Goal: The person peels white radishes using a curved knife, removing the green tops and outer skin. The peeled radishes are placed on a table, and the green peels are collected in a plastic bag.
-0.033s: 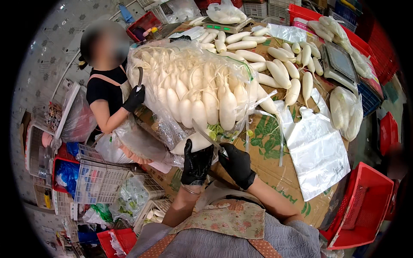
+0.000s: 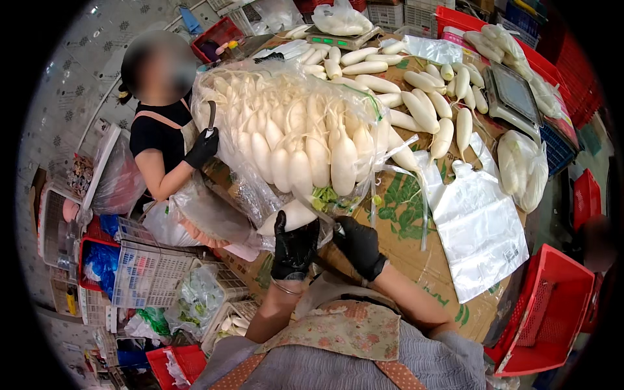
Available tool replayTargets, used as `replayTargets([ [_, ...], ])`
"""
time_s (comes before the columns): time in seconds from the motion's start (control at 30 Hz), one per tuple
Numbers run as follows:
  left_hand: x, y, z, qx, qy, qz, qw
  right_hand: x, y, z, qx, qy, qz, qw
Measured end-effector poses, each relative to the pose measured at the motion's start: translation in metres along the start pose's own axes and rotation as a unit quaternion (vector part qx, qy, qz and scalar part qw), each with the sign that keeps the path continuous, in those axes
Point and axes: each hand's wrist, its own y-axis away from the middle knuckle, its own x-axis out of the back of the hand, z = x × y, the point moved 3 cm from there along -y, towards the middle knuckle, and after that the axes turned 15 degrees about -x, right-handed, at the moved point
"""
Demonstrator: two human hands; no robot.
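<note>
Black-gloved in the head view, my left hand is half curled, holding a radish just before the bag; my right hand is closed around a knife, its blade blurred. If the radish rolls in my loose grip, the blade could slip toward my left thumb.

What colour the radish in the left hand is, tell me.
The radish is white; best view: head.
</note>
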Motion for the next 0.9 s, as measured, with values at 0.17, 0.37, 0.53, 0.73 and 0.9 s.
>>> replayTargets([
  [0.17, 0.019, 0.003, 0.022, -0.143, -0.245, -0.007, 0.959, -0.019, 0.016, 0.033, -0.018, 0.047, -0.041, 0.998],
  [0.37, -0.038, -0.014, 0.041, -0.233, -0.240, 0.000, 0.942, 0.002, 0.025, 0.071, -0.189, -0.033, -0.102, 0.976],
  [0.53, -0.055, -0.009, -0.030, -0.151, -0.635, -0.152, 0.742, 0.037, 0.004, 0.020, -0.272, -0.486, -0.220, 0.801],
  [0.73, -0.013, -0.079, -0.067, -0.297, -0.723, -0.211, 0.588, 0.071, -0.039, 0.076, -0.300, -0.581, 0.047, 0.755],
  [0.9, -0.026, -0.096, -0.087, -0.463, -0.786, -0.177, 0.369, 0.132, -0.138, 0.086, -0.187, -0.482, 0.139, 0.845],
])
